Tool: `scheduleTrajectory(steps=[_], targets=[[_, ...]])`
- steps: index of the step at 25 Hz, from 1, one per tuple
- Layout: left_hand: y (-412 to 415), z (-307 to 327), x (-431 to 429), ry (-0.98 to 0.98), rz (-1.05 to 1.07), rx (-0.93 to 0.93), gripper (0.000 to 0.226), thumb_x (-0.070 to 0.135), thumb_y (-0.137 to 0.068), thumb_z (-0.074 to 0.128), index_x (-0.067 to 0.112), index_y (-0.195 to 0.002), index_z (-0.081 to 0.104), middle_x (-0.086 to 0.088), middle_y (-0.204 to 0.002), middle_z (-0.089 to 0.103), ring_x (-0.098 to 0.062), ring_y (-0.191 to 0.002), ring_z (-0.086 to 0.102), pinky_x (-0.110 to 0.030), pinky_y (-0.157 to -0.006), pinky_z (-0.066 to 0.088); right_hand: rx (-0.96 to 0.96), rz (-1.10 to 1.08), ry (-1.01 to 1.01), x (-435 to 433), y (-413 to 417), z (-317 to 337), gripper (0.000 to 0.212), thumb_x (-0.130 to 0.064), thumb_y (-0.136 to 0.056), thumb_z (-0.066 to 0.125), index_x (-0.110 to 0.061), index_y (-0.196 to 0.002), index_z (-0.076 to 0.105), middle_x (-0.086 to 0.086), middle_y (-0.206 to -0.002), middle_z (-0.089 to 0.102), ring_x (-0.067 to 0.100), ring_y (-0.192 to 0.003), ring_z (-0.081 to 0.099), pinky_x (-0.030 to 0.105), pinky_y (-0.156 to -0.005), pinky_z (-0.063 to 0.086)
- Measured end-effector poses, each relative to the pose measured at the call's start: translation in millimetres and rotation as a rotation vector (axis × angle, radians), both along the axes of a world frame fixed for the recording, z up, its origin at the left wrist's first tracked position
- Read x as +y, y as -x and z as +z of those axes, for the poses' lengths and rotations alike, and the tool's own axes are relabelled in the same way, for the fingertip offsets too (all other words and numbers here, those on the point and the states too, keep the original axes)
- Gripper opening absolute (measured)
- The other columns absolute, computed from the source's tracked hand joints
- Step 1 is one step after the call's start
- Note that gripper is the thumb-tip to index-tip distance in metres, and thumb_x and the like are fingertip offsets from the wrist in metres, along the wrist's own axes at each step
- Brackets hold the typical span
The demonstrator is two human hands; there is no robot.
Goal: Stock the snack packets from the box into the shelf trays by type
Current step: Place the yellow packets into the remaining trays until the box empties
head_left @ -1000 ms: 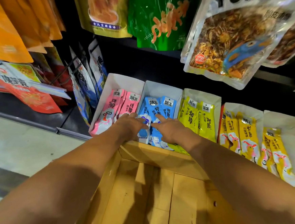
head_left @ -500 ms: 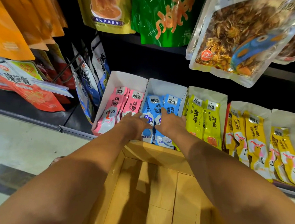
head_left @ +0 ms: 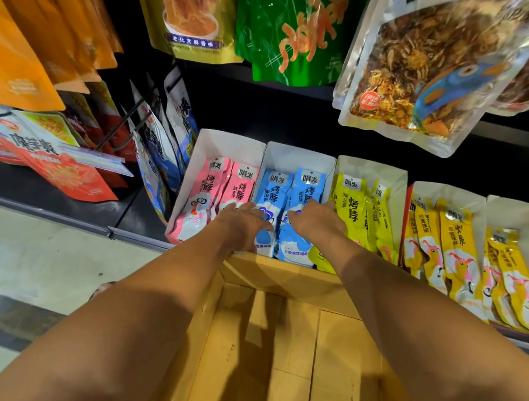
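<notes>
The left hand (head_left: 242, 227) and the right hand (head_left: 315, 223) lie over the middle of the blue packets (head_left: 273, 188), so I cannot tell if the fingers hold one. The arms hide the sides of the wooden box (head_left: 280, 344), and its near end runs off the bottom. The green bag (head_left: 289, 28) is cut off at the top, the last tray (head_left: 527, 218) at the right.

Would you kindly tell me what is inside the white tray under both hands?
The white tray holds blue packets in two columns. The left hand and right hand cover their middles; any layers underneath are hidden.
</notes>
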State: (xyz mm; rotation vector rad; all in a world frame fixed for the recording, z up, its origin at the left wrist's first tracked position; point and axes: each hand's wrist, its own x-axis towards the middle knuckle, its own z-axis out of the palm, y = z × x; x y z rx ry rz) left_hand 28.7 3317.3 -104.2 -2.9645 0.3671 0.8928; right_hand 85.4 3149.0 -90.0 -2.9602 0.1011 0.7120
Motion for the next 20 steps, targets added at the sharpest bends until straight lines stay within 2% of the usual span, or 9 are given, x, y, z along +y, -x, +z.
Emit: scheduleTrajectory(steps=[2, 4, 6, 8, 10, 13, 16, 20], targets=[[0, -1, -1, 0.005, 0.001, 0.0, 0.076, 0.047, -0.092, 0.071, 0.042, -0.156, 0.031, 0.001, -0.17, 0.018, -0.028, -0.158, 0.005, -0.058, -0.126, 0.01, -0.053, 0.187, 0.095, -1, 1, 6, 0.066, -0.055, -0.091, 0.055, -0.025, -0.147, 0.037, 0.007, -0.152, 0.025, 0.03, -0.123, 0.051, 0.04, -0.087, 0.043], [0, -1, -1, 0.001, -0.002, -0.004, 0.075, 0.047, -0.092, 0.07, 0.042, -0.156, 0.031, 0.001, -0.17, 0.018, -0.028, -0.158, 0.005, -0.058, -0.126, 0.01, -0.086, 0.459, 0.13, -6, 0, 10, 0.075, -0.057, -0.086, 0.061, -0.032, -0.151, 0.035, 0.003, -0.155, 0.028, 0.028, -0.137, 0.037, 0.045, -0.103, 0.035], [0, -1, -2, -0.002, 0.002, -0.008, 0.074, 0.047, -0.092, 0.07, 0.042, -0.156, 0.032, 0.001, -0.17, 0.018, -0.028, -0.158, 0.005, -0.058, -0.126, 0.009, -0.007, 0.624, 0.175, -11, -1, 13, 0.086, -0.064, -0.079, 0.067, -0.035, -0.153, 0.032, 0.0, -0.161, 0.025, 0.028, -0.145, 0.026, 0.05, -0.114, 0.024], [1, 0, -2, -0.005, 0.001, -0.011, 0.074, 0.048, -0.092, 0.07, 0.043, -0.155, 0.032, 0.001, -0.17, 0.018, -0.027, -0.158, 0.005, -0.058, -0.125, 0.009, 0.061, 0.671, 0.224, -14, -1, 9, 0.094, -0.066, -0.074, 0.072, -0.035, -0.154, 0.031, -0.002, -0.166, 0.015, 0.026, -0.15, 0.021, 0.057, -0.119, 0.013], [0, 0, -3, -0.006, 0.002, -0.018, 0.074, 0.048, -0.092, 0.071, 0.043, -0.155, 0.033, 0.002, -0.17, 0.019, -0.027, -0.158, 0.005, -0.058, -0.125, 0.008, 0.041, 0.691, 0.24, -18, -1, 2, 0.096, -0.063, -0.075, 0.074, -0.035, -0.155, 0.028, -0.002, -0.168, 0.009, 0.024, -0.151, 0.021, 0.06, -0.12, 0.008], [-1, -2, -4, -0.004, 0.022, -0.033, 0.075, 0.046, -0.09, 0.073, 0.043, -0.154, 0.033, 0.002, -0.17, 0.021, -0.026, -0.158, 0.006, -0.058, -0.125, 0.007, 0.003, 0.683, 0.221, -23, -2, -5, 0.097, -0.059, -0.079, 0.073, -0.033, -0.157, 0.022, 0.0, -0.168, 0.005, 0.024, -0.151, 0.022, 0.059, -0.122, 0.007], [-3, -3, -6, -0.027, 0.021, -0.03, 0.084, 0.046, -0.09, 0.072, 0.04, -0.159, 0.024, 0.0, -0.17, 0.018, -0.026, -0.158, 0.007, -0.057, -0.126, 0.009, -0.003, 0.674, 0.22, -26, -2, -9, 0.098, -0.061, -0.08, 0.072, -0.034, -0.157, 0.019, 0.002, -0.168, 0.004, 0.025, -0.152, 0.022, 0.06, -0.121, 0.006], [-1, 2, -6, -0.031, 0.012, -0.005, 0.086, 0.045, -0.091, 0.073, 0.036, -0.16, 0.022, -0.001, -0.169, 0.024, -0.028, -0.155, 0.021, -0.054, -0.121, 0.031, 0.014, 0.679, 0.18, -27, -1, -8, 0.099, -0.057, -0.081, 0.073, -0.032, -0.158, 0.017, 0.004, -0.168, 0.002, 0.027, -0.15, 0.025, 0.051, -0.123, 0.015]])
